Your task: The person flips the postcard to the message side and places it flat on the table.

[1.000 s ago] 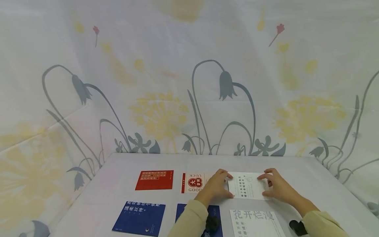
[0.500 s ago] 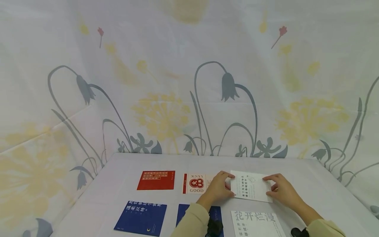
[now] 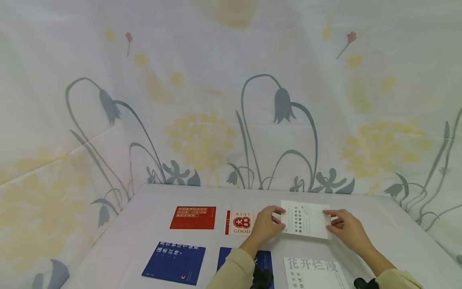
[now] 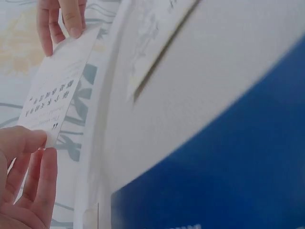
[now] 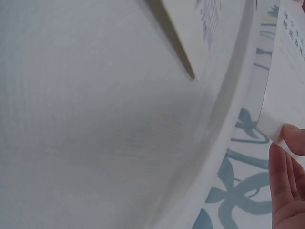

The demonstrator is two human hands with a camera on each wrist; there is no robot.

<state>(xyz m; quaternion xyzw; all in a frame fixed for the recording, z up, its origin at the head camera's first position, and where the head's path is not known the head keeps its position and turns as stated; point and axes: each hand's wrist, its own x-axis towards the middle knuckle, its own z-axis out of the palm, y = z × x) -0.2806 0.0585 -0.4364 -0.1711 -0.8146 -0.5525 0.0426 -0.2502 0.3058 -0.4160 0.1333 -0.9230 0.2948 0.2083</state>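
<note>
A white card (image 3: 306, 219) with dark vertical writing is held between both hands, raised a little off the table and slightly tilted. My left hand (image 3: 265, 226) pinches its left edge between thumb and fingers; in the left wrist view the thumb (image 4: 34, 138) lies on the card's printed face. My right hand (image 3: 348, 229) pinches the opposite edge, and the right wrist view shows its thumb (image 5: 291, 136) on the card's corner. Left of my left hand lies a cream card with a red emblem (image 3: 241, 222), partly covered by that hand.
A red card (image 3: 193, 218) lies at the back left of the white table (image 3: 119, 241). Nearer are a blue card (image 3: 175, 263), a second blue card (image 3: 265, 261) partly behind my left sleeve, and a white card with grey characters (image 3: 314, 275). A flower-printed cloth (image 3: 209, 80) hangs behind.
Both hands have lifted the white card from the table, keeping hold of its two ends. The other cards have stayed in place while the head view shifted slightly.
</note>
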